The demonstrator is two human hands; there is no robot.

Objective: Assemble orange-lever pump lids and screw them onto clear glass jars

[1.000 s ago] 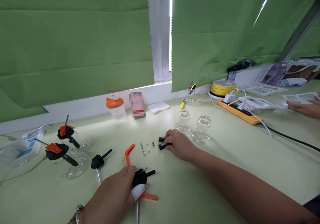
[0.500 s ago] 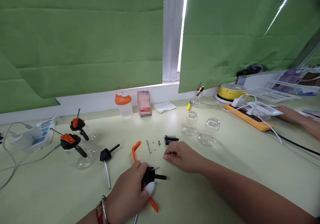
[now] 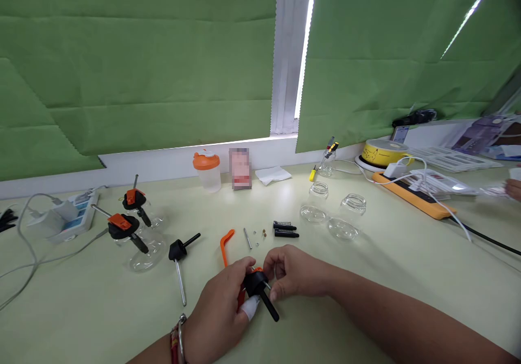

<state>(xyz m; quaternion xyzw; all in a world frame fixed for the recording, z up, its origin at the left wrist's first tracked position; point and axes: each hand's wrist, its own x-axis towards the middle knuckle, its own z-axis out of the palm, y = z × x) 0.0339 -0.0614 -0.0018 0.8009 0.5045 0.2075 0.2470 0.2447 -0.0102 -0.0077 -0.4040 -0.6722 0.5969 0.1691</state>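
My left hand (image 3: pixel 222 304), one fingertip wrapped in white, grips a black stopper-shaped head (image 3: pixel 255 282) with a black tube (image 3: pixel 269 305) pointing toward me. A short metal pin (image 3: pixel 266 286) sticks out of its side, and orange plastic shows around it. My right hand (image 3: pixel 295 272) is curled against the head's right side, thumb and fingers bent close to the pin; what they pinch is hidden. Behind my left hand an orange lever (image 3: pixel 224 244) shows. Just beyond lie a metal rod (image 3: pixel 247 238), small brass bits (image 3: pixel 264 232), and two black tubes with springs (image 3: pixel 285 233).
To the left are another black head (image 3: pixel 178 250) and two glass bottles (image 3: pixel 146 250) topped with black and orange heads. Two open glass jars (image 3: pixel 342 225) stand at right. Behind them are an orange-lidded cup (image 3: pixel 207 171) and an orange power strip (image 3: pixel 415 196).
My right hand has moved from beside the black spring tubes to the head. The head has turned, swinging its tube toward me. At far right, the other person's arm has drawn back.
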